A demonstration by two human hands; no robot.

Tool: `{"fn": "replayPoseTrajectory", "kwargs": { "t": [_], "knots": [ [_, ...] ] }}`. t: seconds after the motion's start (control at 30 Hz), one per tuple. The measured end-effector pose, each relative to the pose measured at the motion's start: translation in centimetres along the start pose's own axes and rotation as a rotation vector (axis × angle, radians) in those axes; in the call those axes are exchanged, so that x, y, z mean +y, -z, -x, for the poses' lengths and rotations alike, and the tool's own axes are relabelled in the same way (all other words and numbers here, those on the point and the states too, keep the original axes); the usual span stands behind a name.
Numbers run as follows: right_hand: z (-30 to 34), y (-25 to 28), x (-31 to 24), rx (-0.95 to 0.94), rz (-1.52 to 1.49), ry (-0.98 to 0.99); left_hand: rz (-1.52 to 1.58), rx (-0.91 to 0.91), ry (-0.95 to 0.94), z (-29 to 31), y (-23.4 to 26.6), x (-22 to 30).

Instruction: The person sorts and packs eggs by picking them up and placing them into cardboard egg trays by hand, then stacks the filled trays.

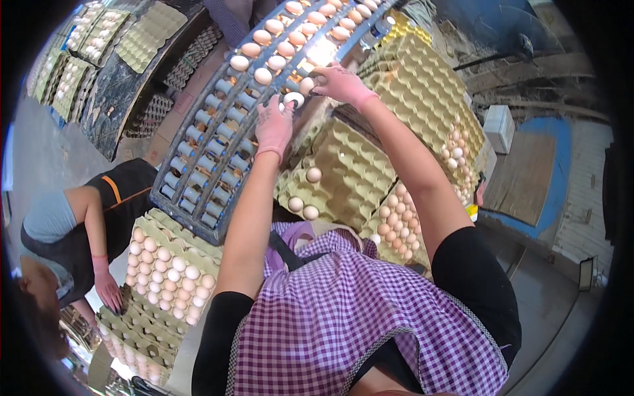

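Note:
Both my hands wear pink gloves with dark fingertips and reach over a roller conveyor (pixel 191 142). My left hand (pixel 273 129) has its fingers closed at a white egg (pixel 294 99) by the conveyor's near side. Just beyond it, my right hand (pixel 342 86) comes in from the right, its fingertips gripping a pinkish egg (pixel 306 86). The two eggs are almost touching. Rows of brown and pale eggs (pixel 285 49) sit on the rollers ahead. Below my hands lies a pulp egg tray (pixel 353 155) holding 3 loose eggs on its left side.
Stacked empty pulp trays (pixel 416 86) stand at right, beside a tray of brown eggs (pixel 399 221). At left, a co-worker's gloved hand (pixel 107 290) rests on a tray near a filled egg tray (pixel 173 274). More trays lie on a far-left table (pixel 109 96). A white box (pixel 498 127) stands right.

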State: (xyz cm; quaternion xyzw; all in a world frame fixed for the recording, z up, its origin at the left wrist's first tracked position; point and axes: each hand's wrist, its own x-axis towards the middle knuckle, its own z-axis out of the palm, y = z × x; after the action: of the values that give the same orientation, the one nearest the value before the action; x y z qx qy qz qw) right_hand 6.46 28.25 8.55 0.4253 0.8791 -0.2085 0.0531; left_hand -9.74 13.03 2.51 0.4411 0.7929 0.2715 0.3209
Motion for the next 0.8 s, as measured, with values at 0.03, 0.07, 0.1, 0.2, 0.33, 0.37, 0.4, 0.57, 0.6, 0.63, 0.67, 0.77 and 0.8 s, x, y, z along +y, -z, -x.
{"fn": "replayPoseTrajectory", "kwargs": {
  "t": [0.03,0.07,0.1,0.2,0.33,0.37,0.4,0.57,0.6,0.63,0.67,0.77,0.8],
  "knots": [
    [-2.1,0.2,0.1,-0.068,0.014,0.000,-0.021,-0.032,0.054,-0.3,1.1,1.9],
    [-3.5,0.5,0.4,-0.065,0.022,0.005,-0.111,-0.011,0.032,-1.0,0.8,1.9],
    [-4.8,0.8,0.8,-0.161,-0.091,0.001,-0.203,0.011,0.010,-1.9,0.3,1.6],
    [-6.5,0.3,3.3,-0.154,-0.232,-0.011,-0.217,-0.022,0.033,-2.5,0.9,0.7],
    [-8.2,0.6,6.4,0.132,-0.298,-0.154,-0.241,0.024,-0.008,-0.2,3.2,0.4],
    [-9.0,0.4,6.5,0.212,-0.267,-0.154,-0.255,0.104,-0.072,0.3,3.4,-0.2],
    [-9.0,0.2,6.9,0.280,-0.268,-0.174,-0.251,0.094,-0.091,0.6,3.5,-0.6],
    [-9.3,-1.3,4.7,0.417,-0.015,-0.253,-0.460,0.225,-0.279,0.5,2.3,-5.1],
    [-8.8,-1.1,4.0,0.484,0.083,-0.180,-0.498,0.196,-0.273,0.5,2.2,-5.9],
    [-8.2,-0.7,3.5,0.553,0.183,-0.112,-0.536,0.165,-0.273,0.5,2.5,-5.8],
    [-7.5,-0.4,2.6,0.458,0.303,-0.029,-0.499,0.132,-0.287,0.8,2.6,-5.6],
    [-7.6,-1.4,0.3,0.363,0.441,0.204,-0.519,0.367,-0.379,2.3,2.2,-5.4],
    [-7.7,-1.8,-0.1,0.285,0.487,0.175,-0.445,0.361,-0.340,3.1,2.0,-5.5]
  ]
}}
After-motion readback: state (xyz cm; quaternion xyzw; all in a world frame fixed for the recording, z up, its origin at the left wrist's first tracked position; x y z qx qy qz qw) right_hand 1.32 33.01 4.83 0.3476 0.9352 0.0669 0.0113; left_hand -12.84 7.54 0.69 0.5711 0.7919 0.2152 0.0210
